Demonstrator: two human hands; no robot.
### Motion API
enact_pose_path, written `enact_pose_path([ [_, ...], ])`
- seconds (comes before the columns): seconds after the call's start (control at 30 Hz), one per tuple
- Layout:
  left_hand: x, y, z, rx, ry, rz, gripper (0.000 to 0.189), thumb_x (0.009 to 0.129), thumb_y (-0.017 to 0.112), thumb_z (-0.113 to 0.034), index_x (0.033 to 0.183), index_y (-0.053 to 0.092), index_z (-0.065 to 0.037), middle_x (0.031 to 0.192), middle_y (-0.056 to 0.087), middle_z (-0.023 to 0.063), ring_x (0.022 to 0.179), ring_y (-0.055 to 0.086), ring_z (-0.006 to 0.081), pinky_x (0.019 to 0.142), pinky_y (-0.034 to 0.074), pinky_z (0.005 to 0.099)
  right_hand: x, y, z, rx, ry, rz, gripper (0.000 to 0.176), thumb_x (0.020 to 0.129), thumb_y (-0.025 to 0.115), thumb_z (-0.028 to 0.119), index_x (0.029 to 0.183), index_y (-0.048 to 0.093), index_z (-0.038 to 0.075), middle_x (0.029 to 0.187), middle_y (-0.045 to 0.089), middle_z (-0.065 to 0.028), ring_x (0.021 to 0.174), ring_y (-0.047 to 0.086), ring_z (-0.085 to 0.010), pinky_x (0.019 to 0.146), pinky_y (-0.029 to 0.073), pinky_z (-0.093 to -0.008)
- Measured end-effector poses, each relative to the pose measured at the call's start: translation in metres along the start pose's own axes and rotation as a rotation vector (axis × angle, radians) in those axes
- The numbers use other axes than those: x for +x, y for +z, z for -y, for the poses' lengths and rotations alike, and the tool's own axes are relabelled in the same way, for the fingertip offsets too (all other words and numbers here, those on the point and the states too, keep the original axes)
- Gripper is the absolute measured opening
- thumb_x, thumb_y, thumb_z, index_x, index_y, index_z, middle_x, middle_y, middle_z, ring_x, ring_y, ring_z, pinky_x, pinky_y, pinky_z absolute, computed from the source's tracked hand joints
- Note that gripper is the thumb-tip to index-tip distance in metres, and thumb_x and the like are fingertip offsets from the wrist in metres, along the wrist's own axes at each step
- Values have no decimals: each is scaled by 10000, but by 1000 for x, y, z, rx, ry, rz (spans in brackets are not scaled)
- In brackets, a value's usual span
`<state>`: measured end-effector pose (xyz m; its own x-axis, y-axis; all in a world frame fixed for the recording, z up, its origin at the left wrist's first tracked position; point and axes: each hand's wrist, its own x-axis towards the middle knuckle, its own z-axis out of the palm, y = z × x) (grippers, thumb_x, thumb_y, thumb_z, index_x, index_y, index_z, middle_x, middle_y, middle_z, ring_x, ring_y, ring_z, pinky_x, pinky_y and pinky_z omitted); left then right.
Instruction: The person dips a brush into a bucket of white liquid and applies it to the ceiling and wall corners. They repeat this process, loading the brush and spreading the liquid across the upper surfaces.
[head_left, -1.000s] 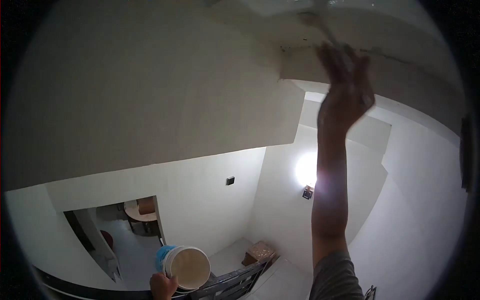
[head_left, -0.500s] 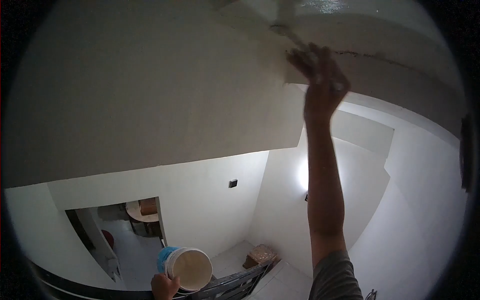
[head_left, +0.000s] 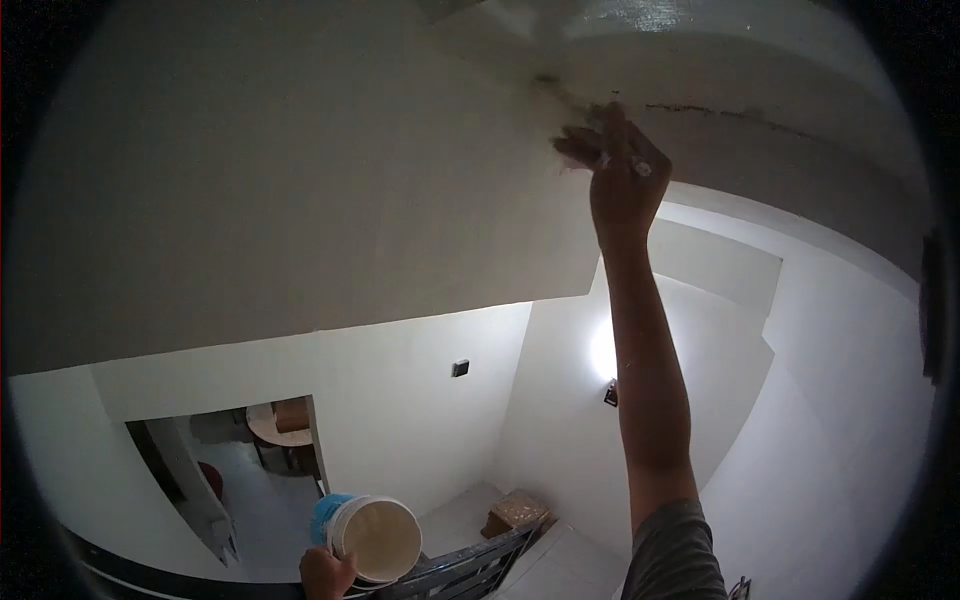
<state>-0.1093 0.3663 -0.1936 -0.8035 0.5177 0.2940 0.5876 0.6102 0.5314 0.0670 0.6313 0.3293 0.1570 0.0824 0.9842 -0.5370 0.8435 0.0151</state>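
Note:
My right hand (head_left: 632,160) is raised high at the ceiling, its fingers pinched round the handle of a slim paintbrush (head_left: 568,95). The brush is blurred, and its dark tip overlaps the corner where the grey-beige surface meets the ceiling. A dark, ragged crack line (head_left: 700,108) runs to the right of my fingers. Pale smears mark the knuckles. Low in the view, my left hand (head_left: 328,573) grips the near side of a white and blue bucket (head_left: 328,510). The bucket tilts toward me and shows a cream-coloured inside.
Below the bucket runs a dark railing (head_left: 470,563). On the floor beyond lies a speckled box (head_left: 515,512). A lit wall lamp (head_left: 610,392) and a black switch plate (head_left: 461,368) are on the white walls. Through a doorway at left stands a round table (head_left: 275,428).
My right hand has come down and slightly left with the paintbrush, its tip lower along the corner. My left hand and the bucket have barely moved.

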Motion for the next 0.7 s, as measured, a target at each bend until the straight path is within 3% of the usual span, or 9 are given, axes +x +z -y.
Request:
enact_pose_path([
  [0.1, 0, -3, -4, -70, 5, -69, 454, 879, 616, -383, 812, 705, 57, 733, 676, 272, 722, 675, 457, 657, 520, 527, 14, -10, 3, 20, -130, -108, 347, 1028, 550, 209, 1077, 659, -116, 934, 722, -192, 773, 738, -269, 658, 647, -366],
  [0.17, 6, 12, 6, -17, -157, 35, 471, 692, 787, -357, 794, 684, 91, 818, 669, 283, 838, 672, 426, 761, 538, 498, 7, -21, 13, 64, -276, -313, 384, 1035, 538, 242, 1041, 661, -122, 883, 725, -191, 747, 737, -271, 639, 644, -362],
  [0.27, 1, 9, -2, 35, -142, -52, 456, 694, 780, -338, 782, 676, 97, 799, 667, 285, 772, 672, 430, 721, 541, 501, -21, -13, 24, 70, -247, -393, 406, 1041, 523, 262, 1026, 662, -120, 841, 720, -192, 709, 733, -281, 628, 649, -376],
  [0.3, 0, 10, 1, 40, -144, -47, 456, 694, 780, -338, 782, 676, 97, 799, 667, 285, 772, 672, 430, 721, 541, 501, -26, -10, 17, 95, -252, -313, 416, 1042, 519, 269, 1030, 661, -122, 835, 712, -193, 684, 729, -284, 620, 651, -379],
  [0.4, 4, 12, 5, -22, -103, 21, 445, 695, 773, -329, 775, 670, 96, 776, 657, 286, 729, 668, 432, 692, 541, 503, -24, 3, 4, 155, 19, -205, 387, 1030, 548, 264, 1010, 675, -101, 820, 710, -174, 686, 731, -253, 604, 635, -357],
  [0.47, 3, 11, 3, -16, -130, -56, 425, 687, 771, -316, 753, 670, 91, 748, 651, 285, 728, 672, 429, 693, 541, 505, 0, -6, -26, 64, 1, -206, 369, 1025, 557, 252, 1006, 676, -98, 827, 709, -170, 692, 731, -247, 609, 640, -350],
  [0.6, 4, 7, -3, -58, -183, 19, 413, 679, 769, -318, 726, 672, 81, 721, 653, 275, 706, 675, 420, 693, 541, 498, 22, -19, -20, 1, 14, -175, 331, 1016, 575, 225, 977, 681, -86, 828, 708, -156, 716, 732, -222, 605, 633, -306],
  [0.7, 2, 6, -5, 40, -141, -57, 408, 674, 770, -324, 720, 682, 73, 722, 665, 268, 698, 681, 406, 695, 544, 491, 15, -18, -13, -148, 6, -201, 339, 1021, 567, 226, 953, 687, -83, 815, 709, -156, 709, 731, -207, 596, 621, -295],
])
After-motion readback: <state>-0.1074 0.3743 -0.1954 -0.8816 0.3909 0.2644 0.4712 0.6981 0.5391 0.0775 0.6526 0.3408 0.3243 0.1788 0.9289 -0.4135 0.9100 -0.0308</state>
